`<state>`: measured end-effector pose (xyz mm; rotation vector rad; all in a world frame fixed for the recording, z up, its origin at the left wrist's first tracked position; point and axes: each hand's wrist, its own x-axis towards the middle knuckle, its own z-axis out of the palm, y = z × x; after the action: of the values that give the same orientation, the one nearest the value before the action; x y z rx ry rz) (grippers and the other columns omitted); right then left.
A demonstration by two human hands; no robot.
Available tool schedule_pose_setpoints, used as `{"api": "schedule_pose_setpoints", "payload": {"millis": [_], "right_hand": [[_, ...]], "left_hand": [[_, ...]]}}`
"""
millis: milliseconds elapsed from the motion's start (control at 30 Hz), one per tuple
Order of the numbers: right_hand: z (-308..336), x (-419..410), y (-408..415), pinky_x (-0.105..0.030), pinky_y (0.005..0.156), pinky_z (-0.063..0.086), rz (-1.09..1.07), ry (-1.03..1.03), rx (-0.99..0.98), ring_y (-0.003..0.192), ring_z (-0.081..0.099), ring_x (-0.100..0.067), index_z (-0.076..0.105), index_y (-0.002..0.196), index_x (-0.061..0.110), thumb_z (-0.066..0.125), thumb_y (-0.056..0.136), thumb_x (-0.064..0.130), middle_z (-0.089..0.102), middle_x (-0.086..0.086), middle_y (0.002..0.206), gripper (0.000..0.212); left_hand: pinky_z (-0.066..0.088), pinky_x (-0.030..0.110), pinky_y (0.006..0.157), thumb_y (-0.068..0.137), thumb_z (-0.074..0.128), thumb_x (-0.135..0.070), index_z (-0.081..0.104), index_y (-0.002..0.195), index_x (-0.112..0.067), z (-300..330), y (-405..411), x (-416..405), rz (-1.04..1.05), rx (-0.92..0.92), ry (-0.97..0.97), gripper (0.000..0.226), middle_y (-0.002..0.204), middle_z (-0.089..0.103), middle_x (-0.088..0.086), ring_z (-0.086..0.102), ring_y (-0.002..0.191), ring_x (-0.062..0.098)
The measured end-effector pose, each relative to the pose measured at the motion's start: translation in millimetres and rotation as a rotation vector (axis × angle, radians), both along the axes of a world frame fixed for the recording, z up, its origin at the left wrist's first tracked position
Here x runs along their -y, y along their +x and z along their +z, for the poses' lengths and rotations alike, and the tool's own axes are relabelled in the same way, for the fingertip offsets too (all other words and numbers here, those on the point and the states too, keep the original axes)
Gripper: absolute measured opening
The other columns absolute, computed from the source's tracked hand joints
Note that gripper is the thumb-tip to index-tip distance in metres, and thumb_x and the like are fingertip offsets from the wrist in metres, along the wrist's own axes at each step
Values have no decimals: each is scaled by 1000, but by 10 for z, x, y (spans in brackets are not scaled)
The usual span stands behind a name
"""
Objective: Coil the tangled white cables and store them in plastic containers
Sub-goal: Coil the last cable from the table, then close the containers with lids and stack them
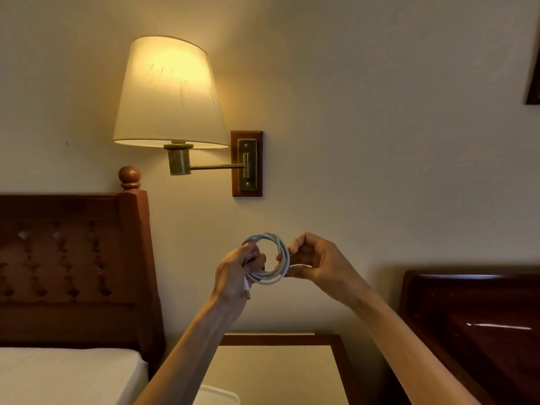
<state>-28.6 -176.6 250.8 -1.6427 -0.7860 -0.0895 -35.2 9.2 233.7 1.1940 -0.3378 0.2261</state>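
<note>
Held up before the wall: white cable [273,260] in a neat coil, left hand [233,276] curled round one side, right hand [315,263] pinching the other. Best keep loops even, tuck loose end, then lower toward plastic container [217,395].

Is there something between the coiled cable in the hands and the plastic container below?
Nothing visible blocks it. The left hand and right hand hold the coiled white cable in the air; the container's corner shows at the bottom edge, with only the left forearm crossing beside it.
</note>
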Motion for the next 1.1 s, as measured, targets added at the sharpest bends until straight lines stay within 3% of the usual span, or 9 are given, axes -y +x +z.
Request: {"api": "schedule_pose_setpoints", "payload": {"millis": [133,333,500,633,733,800,867,1000,1100], "right_hand": [[-86,53,64,-33,77,58,-128,-21,-22,86,72,-27,53,88,3,61,84,-17,72,-11,89,22],[-499,-181,-105,-37,91,56,9,180,-310,105,68,-27,61,121,8,66,90,8,72,-10,109,32],[-1089,-544,-170,-39,81,60,-175,211,-379,92,72,-29,70,108,8,59,94,6,75,-13,98,18],[-1682,-721,-170,-35,78,60,-244,-18,-378,88,70,-26,72,105,12,54,98,9,73,-10,93,20],[-2108,-876,-182,-34,76,58,-289,-283,-297,78,68,-18,74,96,17,54,99,13,72,-4,85,21],[-2302,-1022,-206,-34,76,56,-235,-427,-266,74,65,-16,75,94,11,53,99,15,71,-4,82,23],[-2473,-1238,-242,-29,79,54,-129,-574,-219,78,64,-15,75,99,10,52,99,14,72,-5,89,23],[-2768,-1684,-248,-29,91,53,34,-812,-71,95,64,-22,71,115,12,58,94,5,71,-8,110,25],[-2916,-1904,-267,-33,90,52,95,-967,4,99,64,-25,69,117,15,64,90,5,70,-8,114,30]], "left_hand": [[15,32,56,98,36,-10,37,59,-19,-58,-28,2,-57,-7,-31,40,56,22,-4,22,50,10],[24,34,59,101,37,-16,41,65,-17,-406,-46,-65,113,-114,51,36,55,33,-2,28,55,14],[32,33,61,102,41,-26,54,66,-17,-995,-163,-277,113,-232,207,39,62,49,1,40,62,17],[41,26,65,91,60,-42,74,90,-24,-1542,-492,-672,106,-406,549,23,88,70,-4,57,79,12],[51,28,70,81,64,-58,71,97,-35,-1975,-780,-1009,280,-547,553,29,96,69,-15,64,89,8],[57,35,76,86,64,-51,70,93,-31,-2250,-912,-1215,503,-590,547,22,92,69,-14,65,88,9],[56,34,78,91,62,-36,68,89,-28,-2533,-993,-1381,605,-626,724,11,89,67,-13,64,88,10],[43,19,64,96,54,-27,68,87,-28,-2899,-1095,-1478,524,-566,969,17,85,64,-15,56,74,-2],[49,27,70,97,51,-27,72,87,-26,-3095,-1147,-1506,473,-542,1001,24,85,69,-15,61,79,1]]}}
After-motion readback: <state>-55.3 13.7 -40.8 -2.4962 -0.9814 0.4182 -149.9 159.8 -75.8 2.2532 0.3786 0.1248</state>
